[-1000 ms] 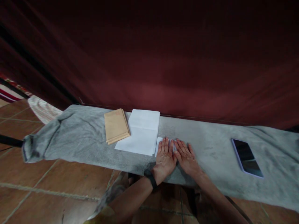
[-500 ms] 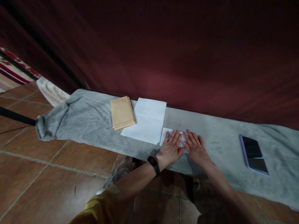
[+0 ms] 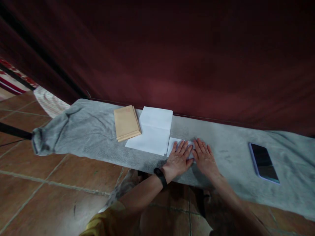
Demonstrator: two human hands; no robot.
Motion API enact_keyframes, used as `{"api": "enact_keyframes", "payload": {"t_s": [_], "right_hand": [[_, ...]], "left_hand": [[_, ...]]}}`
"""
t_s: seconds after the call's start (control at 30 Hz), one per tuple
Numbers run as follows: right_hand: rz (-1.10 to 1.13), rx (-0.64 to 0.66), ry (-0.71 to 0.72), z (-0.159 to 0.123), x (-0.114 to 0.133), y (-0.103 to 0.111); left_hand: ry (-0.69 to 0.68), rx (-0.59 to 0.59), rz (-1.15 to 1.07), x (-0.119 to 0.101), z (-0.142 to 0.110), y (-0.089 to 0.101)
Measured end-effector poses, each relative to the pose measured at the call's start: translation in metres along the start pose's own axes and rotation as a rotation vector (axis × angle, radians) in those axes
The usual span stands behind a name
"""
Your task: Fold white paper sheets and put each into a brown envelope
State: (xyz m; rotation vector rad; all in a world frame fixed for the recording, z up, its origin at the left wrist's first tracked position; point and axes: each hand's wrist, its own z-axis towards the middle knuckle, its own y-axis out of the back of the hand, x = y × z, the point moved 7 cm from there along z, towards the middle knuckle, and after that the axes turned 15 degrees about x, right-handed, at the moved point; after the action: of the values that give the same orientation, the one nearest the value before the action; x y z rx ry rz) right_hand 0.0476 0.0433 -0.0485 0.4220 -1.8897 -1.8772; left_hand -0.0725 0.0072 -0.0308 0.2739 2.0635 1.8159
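A small folded sheet of white paper (image 3: 171, 146) lies on the grey cloth, mostly covered by my two hands. My left hand (image 3: 179, 159) rests flat on it with the fingers stretched out, a black band around the wrist. Beside it, my right hand (image 3: 204, 158) presses flat on the paper's right part, fingers extended and thumb close to the left hand. Just left of my hands are larger white sheets (image 3: 157, 131) with a crease across the middle. A stack of brown envelopes (image 3: 126, 123) overlaps their left edge.
A phone (image 3: 264, 163) in a light purple case lies to the right on the grey cloth (image 3: 233, 154), which covers a long narrow surface. Behind it hangs a dark red curtain (image 3: 157, 82). Brown floor tiles (image 3: 81, 177) show in front, and a dark bar (image 3: 14, 130) sticks out at left.
Both hands stay flat on the folded paper, with only a slight shift. The whole view has moved a little; the sheets, envelopes and phone keep their places.
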Motion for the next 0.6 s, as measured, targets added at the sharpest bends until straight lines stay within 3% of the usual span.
{"api": "enact_keyframes", "payload": {"t_s": [0.1,0.2,0.37,0.6], "right_hand": [[0.041,0.001,0.112,-0.003,0.023,-0.005],[0.051,-0.006,0.134,-0.006,0.030,-0.007],[0.003,-0.033,0.126,-0.008,0.023,-0.004],[-0.022,0.011,0.081,-0.010,0.008,-0.002]], "left_hand": [[0.014,0.001,0.038,0.001,0.001,-0.004],[0.041,-0.030,0.036,0.004,0.000,-0.006],[0.119,-0.097,-0.030,0.009,-0.007,-0.006],[0.171,-0.092,-0.027,0.011,-0.010,-0.008]]}}
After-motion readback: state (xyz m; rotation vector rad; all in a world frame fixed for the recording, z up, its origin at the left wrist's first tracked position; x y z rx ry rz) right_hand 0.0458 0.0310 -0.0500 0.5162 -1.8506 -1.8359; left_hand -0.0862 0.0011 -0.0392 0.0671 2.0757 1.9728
